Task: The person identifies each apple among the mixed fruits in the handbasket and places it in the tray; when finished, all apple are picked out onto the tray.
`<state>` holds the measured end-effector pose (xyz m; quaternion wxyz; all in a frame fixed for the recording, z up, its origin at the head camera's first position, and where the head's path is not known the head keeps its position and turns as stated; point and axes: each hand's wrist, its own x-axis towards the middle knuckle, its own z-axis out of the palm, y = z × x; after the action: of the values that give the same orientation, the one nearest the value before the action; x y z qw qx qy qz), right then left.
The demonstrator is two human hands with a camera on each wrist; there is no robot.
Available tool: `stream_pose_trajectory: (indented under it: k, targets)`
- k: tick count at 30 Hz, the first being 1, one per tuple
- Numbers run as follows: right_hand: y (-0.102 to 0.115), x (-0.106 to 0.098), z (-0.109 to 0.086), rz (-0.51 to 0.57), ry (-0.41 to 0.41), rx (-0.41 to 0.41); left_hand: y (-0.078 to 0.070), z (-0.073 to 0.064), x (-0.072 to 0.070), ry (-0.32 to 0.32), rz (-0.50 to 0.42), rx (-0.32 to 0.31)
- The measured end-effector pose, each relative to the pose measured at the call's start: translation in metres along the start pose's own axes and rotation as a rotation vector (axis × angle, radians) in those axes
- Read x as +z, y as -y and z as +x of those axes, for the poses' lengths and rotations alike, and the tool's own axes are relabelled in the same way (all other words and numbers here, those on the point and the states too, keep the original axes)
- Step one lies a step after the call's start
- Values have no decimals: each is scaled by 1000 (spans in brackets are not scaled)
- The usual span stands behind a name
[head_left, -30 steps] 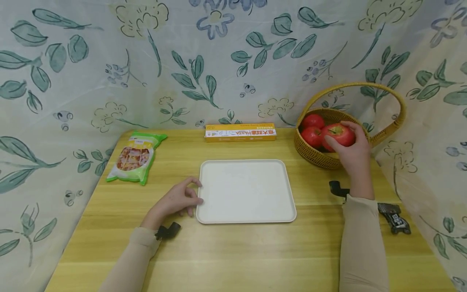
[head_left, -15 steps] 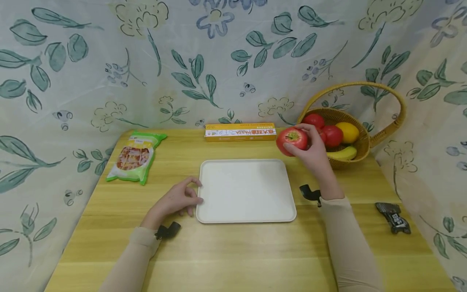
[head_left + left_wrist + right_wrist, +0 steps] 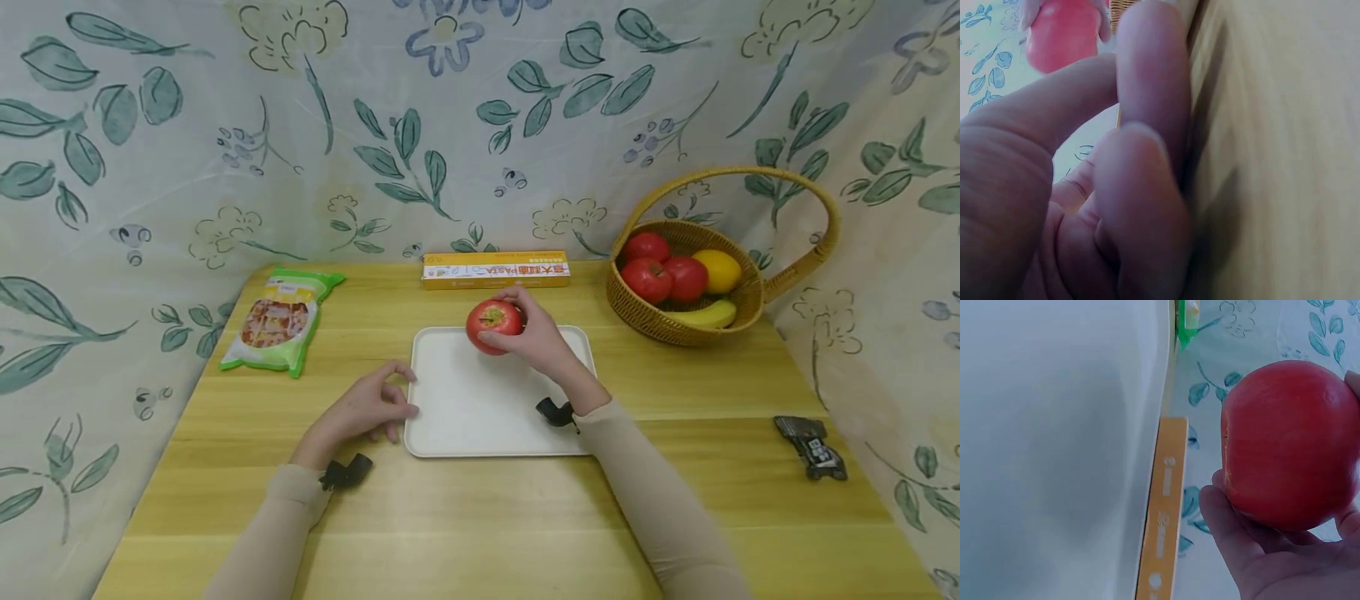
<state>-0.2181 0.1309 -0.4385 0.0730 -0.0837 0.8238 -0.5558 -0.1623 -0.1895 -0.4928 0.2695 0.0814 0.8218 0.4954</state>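
Note:
A red apple (image 3: 493, 326) is gripped by my right hand (image 3: 542, 340), thumb on its near side and fingers behind it. In the head view it shows over the far part of a white rectangular tray (image 3: 487, 408); the right wrist view has the apple (image 3: 1291, 444) raised off the tray. At the tray's left edge rests my left hand (image 3: 365, 407), its bent thumb and index fingertips apart along the rim. The left wrist view shows these fingers (image 3: 1147, 69) close up beside the tabletop, with no object between them.
A wicker basket (image 3: 637, 312) with red fruit, a yellow fruit and a banana stands at the back right. Behind the tray lies a pasta box (image 3: 495, 271). To the left is a green food packet (image 3: 277, 325); a small black packet (image 3: 812, 448) lies near the right edge.
My right hand has lifted the apple out of the basket and carried it left over the tray, uncovering the yellow fruit and banana. My left hand has stayed at the tray's edge.

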Motion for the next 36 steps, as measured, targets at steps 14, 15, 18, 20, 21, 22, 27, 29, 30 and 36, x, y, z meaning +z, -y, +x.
stream_pose_trajectory:
  k: [14, 15, 18, 20, 21, 22, 27, 29, 30, 36]
  targets:
    - [-13, 64, 22, 1, 161, -29, -1, 1, 0, 4, -2, -22]
    - [-15, 65, 23, 1, 175, -29, -1, 1, 0, 4, -3, -22]
    - [-19, 67, 25, -12, 200, -40, -2, 0, 0, 6, -6, -21]
    - [-19, 68, 24, -27, 207, -53, -2, 0, 0, 7, -4, -18]
    - [-19, 69, 23, -35, 207, -60, -2, 1, 0, 8, -4, -16]
    - [-18, 69, 23, -48, 203, -65, -2, 0, 0, 8, -5, -14]
    - [-17, 69, 21, -78, 180, -38, 0, 1, -1, 13, -13, -9]
    - [-16, 67, 20, -83, 182, -21, 0, 1, -1, 14, -15, -11]
    - [-15, 66, 20, -86, 187, -12, 0, 1, 0, 14, -16, -11]
    - [-11, 55, 18, -91, 226, -1, 2, 1, 0, 16, -20, -10]
